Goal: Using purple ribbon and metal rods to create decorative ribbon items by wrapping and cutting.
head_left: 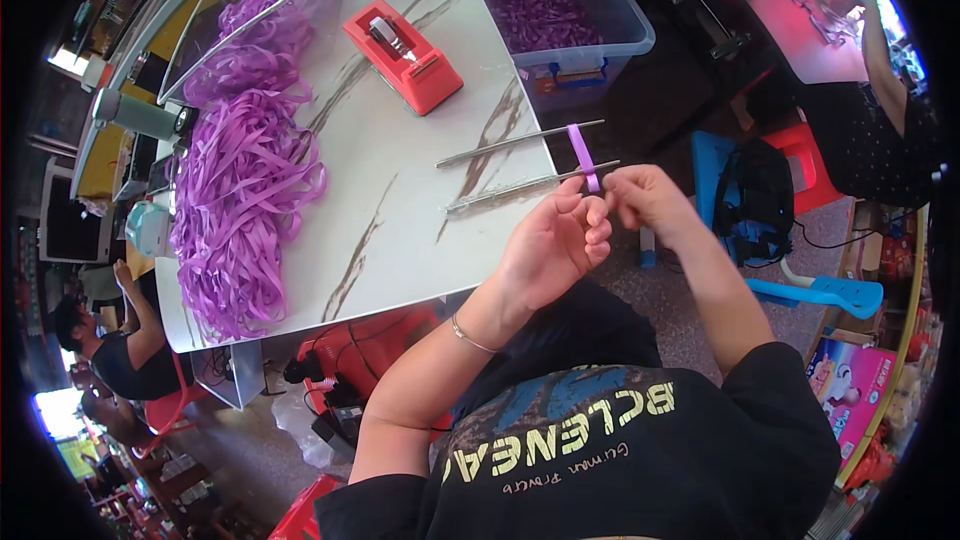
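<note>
Two thin metal rods (500,148) jut out past the right edge of the white marbled table. A short purple ribbon (583,152) lies across both rods near their free ends, its lower end running down to my fingertips. My left hand (560,240), palm turned up with curled fingers, is closed at that lower end. Just to its right, my right hand (645,202) pinches beside the ribbon. The fingers hide the ribbon's very end and any knot. A big heap of loose purple ribbons (240,200) covers the table's left side.
A red tape dispenser (405,58) stands on the table (365,210). Beyond the table edge is a clear plastic bin (580,58) of purple pieces. A green bottle (140,115) lies by the heap. Blue and red stools (815,292) and a black bag are at right. Two people sit nearby.
</note>
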`<act>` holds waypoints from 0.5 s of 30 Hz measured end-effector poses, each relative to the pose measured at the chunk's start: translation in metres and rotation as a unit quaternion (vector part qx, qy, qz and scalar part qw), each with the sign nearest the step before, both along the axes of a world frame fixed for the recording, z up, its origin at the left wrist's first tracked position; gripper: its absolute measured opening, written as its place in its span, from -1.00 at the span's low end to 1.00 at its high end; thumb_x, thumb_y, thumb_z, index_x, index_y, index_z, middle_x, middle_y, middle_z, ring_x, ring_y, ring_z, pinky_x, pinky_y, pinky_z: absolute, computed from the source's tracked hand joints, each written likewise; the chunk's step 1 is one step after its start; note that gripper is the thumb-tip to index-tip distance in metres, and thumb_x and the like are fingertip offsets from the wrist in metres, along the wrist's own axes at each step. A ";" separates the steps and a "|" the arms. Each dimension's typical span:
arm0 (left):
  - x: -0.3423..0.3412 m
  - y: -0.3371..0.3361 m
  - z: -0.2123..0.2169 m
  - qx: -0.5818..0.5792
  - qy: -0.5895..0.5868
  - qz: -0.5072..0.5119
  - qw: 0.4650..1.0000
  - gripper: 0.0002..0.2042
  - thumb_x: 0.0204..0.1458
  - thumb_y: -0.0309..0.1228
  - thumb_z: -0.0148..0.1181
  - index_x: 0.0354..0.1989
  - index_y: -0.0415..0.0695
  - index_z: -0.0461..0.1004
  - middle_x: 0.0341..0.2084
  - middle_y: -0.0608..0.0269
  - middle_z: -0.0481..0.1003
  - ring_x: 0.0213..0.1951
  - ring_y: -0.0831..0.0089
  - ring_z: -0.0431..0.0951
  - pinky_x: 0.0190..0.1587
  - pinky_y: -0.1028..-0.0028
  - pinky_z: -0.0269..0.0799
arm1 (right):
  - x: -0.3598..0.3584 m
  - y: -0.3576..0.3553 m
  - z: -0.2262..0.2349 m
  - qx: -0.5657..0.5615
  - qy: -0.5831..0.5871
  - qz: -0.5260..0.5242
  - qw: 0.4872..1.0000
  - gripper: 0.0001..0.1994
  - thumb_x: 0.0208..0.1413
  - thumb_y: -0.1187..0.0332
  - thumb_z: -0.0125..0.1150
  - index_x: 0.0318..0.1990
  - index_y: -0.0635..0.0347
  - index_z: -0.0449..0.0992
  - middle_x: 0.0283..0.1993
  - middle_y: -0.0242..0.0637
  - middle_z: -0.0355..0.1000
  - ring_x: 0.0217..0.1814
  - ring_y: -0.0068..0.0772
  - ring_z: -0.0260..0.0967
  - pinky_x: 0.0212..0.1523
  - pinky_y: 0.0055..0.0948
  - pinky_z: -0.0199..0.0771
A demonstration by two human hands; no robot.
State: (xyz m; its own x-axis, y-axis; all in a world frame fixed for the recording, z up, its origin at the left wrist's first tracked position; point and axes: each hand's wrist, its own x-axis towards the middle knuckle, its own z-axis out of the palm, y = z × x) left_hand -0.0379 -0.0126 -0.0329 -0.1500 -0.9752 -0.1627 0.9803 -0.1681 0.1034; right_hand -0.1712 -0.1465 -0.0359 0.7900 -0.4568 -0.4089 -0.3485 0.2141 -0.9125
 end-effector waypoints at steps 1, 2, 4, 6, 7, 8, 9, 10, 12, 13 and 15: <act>0.000 0.001 0.001 -0.001 0.000 0.001 1.000 -0.85 0.12 -0.29 -0.14 -0.20 -0.05 0.21 -0.51 0.35 0.28 -0.49 0.55 0.25 -0.42 0.58 0.23 | -0.003 -0.009 0.010 0.002 0.003 0.025 1.000 -0.71 0.09 0.14 0.08 -0.47 0.19 0.46 -0.64 -0.49 0.33 -0.76 -0.77 0.11 -0.68 -0.74 0.03; 0.000 0.002 0.005 -0.005 -0.010 -0.001 1.000 -0.87 0.10 -0.33 -0.13 -0.22 -0.04 0.22 -0.51 0.36 0.27 -0.48 0.55 0.25 -0.41 0.57 0.24 | -0.002 -0.015 0.018 -0.018 -0.021 0.022 0.999 -0.73 0.11 0.17 0.04 -0.45 0.20 0.43 -0.64 -0.48 0.32 -0.75 -0.76 0.10 -0.70 -0.73 0.01; 0.000 0.003 0.007 -0.010 -0.022 0.000 1.000 -0.90 0.08 -0.37 -0.13 -0.24 -0.03 0.23 -0.51 0.36 0.27 -0.47 0.54 0.25 -0.39 0.56 0.24 | 0.011 -0.030 0.038 -0.042 -0.087 0.045 0.994 -0.78 0.14 0.26 -0.03 -0.41 0.21 0.42 -0.60 -0.46 0.34 -0.70 -0.77 0.12 -0.67 -0.74 0.03; 0.003 0.003 0.004 -0.033 -0.004 -0.012 0.999 -0.88 0.03 -0.43 -0.11 -0.25 -0.01 0.22 -0.51 0.36 0.26 -0.45 0.52 0.26 -0.36 0.54 0.25 | 0.039 -0.038 0.072 -0.112 -0.131 0.073 0.982 -0.82 0.14 0.32 -0.05 -0.31 0.22 0.44 -0.48 -0.45 0.38 -0.57 -0.79 0.15 -0.58 -0.77 0.07; 0.004 0.004 0.003 -0.036 -0.007 -0.006 0.999 -0.88 0.03 -0.43 -0.11 -0.25 -0.01 0.22 -0.51 0.36 0.26 -0.45 0.52 0.26 -0.36 0.54 0.25 | 0.062 -0.032 0.089 -0.180 -0.132 0.075 0.972 -0.81 0.13 0.34 -0.05 -0.25 0.23 0.45 -0.40 -0.45 0.40 -0.50 -0.80 0.16 -0.54 -0.79 0.08; 0.003 0.004 0.001 -0.043 0.001 -0.007 0.999 -0.86 0.02 -0.44 -0.11 -0.23 0.00 0.21 -0.51 0.36 0.26 -0.44 0.52 0.26 -0.36 0.54 0.25 | 0.082 -0.035 0.092 -0.216 -0.137 0.089 0.963 -0.79 0.12 0.33 -0.04 -0.18 0.22 0.44 -0.34 -0.48 0.40 -0.46 -0.80 0.15 -0.51 -0.78 0.09; 0.002 0.003 0.000 -0.049 0.010 -0.009 0.999 -0.84 0.01 -0.45 -0.11 -0.21 0.01 0.19 -0.51 0.35 0.27 -0.44 0.52 0.26 -0.36 0.54 0.25 | 0.102 -0.039 0.096 -0.250 -0.140 0.100 0.953 -0.76 0.11 0.33 -0.02 -0.12 0.21 0.43 -0.27 -0.50 0.41 -0.42 -0.80 0.14 -0.49 -0.78 0.10; 0.003 0.003 0.001 -0.047 0.009 -0.013 0.999 -0.83 -0.01 -0.45 -0.10 -0.22 0.01 0.18 -0.50 0.35 0.27 -0.43 0.52 0.26 -0.35 0.54 0.25 | 0.125 -0.041 0.099 -0.262 -0.146 0.105 0.948 -0.75 0.10 0.31 0.00 -0.11 0.20 0.43 -0.26 -0.52 0.41 -0.41 -0.79 0.13 -0.48 -0.77 0.10; 0.005 0.004 -0.001 -0.051 0.003 -0.009 0.999 -0.83 -0.01 -0.45 -0.10 -0.22 0.01 0.17 -0.50 0.35 0.27 -0.43 0.52 0.27 -0.34 0.54 0.26 | 0.170 -0.042 0.097 -0.282 -0.134 0.114 0.943 -0.74 0.06 0.27 0.05 -0.13 0.18 0.46 -0.26 -0.54 0.43 -0.41 -0.75 0.13 -0.47 -0.75 0.11; 0.005 0.004 -0.001 -0.055 -0.001 -0.010 0.998 -0.83 -0.01 -0.45 -0.10 -0.23 0.01 0.17 -0.50 0.35 0.27 -0.43 0.52 0.27 -0.34 0.54 0.26 | 0.189 -0.043 0.094 -0.293 -0.117 0.117 0.942 -0.74 0.04 0.25 0.08 -0.17 0.18 0.48 -0.27 -0.53 0.43 -0.41 -0.74 0.13 -0.46 -0.75 0.11; 0.004 0.002 0.001 -0.059 -0.003 -0.018 0.998 -0.84 -0.01 -0.44 -0.10 -0.23 0.01 0.17 -0.50 0.35 0.28 -0.43 0.52 0.27 -0.33 0.53 0.26 | 0.217 -0.054 0.085 -0.296 -0.046 0.143 0.943 -0.73 0.01 0.19 0.13 -0.23 0.17 0.52 -0.33 -0.52 0.46 -0.46 -0.73 0.12 -0.54 -0.73 0.05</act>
